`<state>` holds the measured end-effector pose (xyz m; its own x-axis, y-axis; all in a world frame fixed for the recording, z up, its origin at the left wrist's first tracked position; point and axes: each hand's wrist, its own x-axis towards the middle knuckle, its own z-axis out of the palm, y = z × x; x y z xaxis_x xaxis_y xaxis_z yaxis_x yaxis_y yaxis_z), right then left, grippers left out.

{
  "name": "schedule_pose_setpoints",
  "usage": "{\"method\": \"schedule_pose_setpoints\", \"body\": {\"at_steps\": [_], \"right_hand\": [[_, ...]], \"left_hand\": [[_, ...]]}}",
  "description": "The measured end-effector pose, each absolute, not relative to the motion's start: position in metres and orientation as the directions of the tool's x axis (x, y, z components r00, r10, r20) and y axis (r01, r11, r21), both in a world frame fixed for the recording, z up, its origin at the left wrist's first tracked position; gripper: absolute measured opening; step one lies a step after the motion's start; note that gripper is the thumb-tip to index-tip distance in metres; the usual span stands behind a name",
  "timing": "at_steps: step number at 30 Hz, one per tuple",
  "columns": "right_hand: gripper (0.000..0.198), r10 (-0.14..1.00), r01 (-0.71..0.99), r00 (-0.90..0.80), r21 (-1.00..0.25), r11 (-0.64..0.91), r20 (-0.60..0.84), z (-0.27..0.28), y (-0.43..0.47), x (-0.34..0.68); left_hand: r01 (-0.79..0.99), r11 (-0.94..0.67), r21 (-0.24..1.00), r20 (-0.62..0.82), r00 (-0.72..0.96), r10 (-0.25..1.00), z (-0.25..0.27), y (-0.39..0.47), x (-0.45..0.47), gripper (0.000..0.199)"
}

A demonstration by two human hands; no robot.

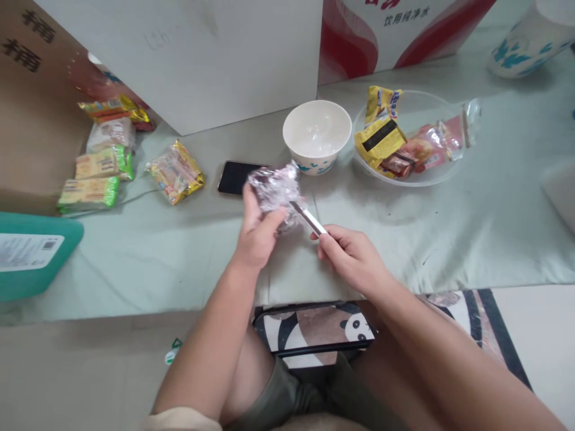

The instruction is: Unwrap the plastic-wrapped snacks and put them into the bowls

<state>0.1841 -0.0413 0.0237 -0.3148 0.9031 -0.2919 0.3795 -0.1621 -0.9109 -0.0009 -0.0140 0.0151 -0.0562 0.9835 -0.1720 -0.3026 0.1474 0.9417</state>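
My left hand (258,239) is closed around a crinkled, clear-plastic-wrapped packet (274,187) with a pinkish-purple tint, held just above the table. What is inside the wrap is too blurred to make out. In my right hand (354,257) is a slim utility knife (312,221), its tip pointing up and left at the packet's right side, seemingly touching the wrap. Just behind the packet stands a white paper bowl (317,129) with a blue-green pattern. A dark phone (233,178) lies flat, partly hidden by the packet and my left hand.
A clear plastic bowl (420,181) at right holds several wrapped snacks (381,137). At left lie a yellow-edged snack packet (176,172) and several others (90,193) by a cardboard box (36,120). A green container (36,254), large boxes (224,54) and a paper cup (525,48) surround.
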Motion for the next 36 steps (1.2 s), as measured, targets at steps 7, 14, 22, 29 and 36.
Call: {"method": "schedule_pose_setpoints", "body": {"at_steps": [7, 14, 22, 29, 36], "right_hand": [[0.028, 0.974, 0.637, -0.221, -0.762, 0.114, -0.040, 0.017, -0.034, 0.199], [0.032, 0.926, 0.833, -0.091, -0.481, 0.272, 0.366, -0.004, -0.022, 0.220], [0.041, 0.810, 0.459, -0.415, -0.674, 0.579, 0.414, 0.000, -0.045, 0.169], [0.023, 0.824, 0.408, -0.330, -0.717, 0.565, 0.461, 0.008, -0.043, 0.177], [0.019, 0.897, 0.515, 0.028, -0.775, 0.366, 0.442, 0.005, -0.028, 0.203]], "left_hand": [[-0.350, -0.035, 0.936, -0.048, -0.227, 0.973, 0.014, -0.013, -0.030, 0.070], [-0.129, -0.061, 0.990, 0.070, 0.064, 0.995, -0.020, -0.034, -0.001, 0.080], [-0.057, -0.045, 0.997, 0.051, 0.116, 0.992, 0.000, -0.034, -0.014, 0.075], [0.172, -0.014, 0.985, 0.060, -0.267, 0.962, 0.000, -0.026, -0.028, 0.016], [0.621, -0.181, 0.762, 0.348, -0.156, 0.925, 0.003, -0.031, -0.041, 0.022]]}}
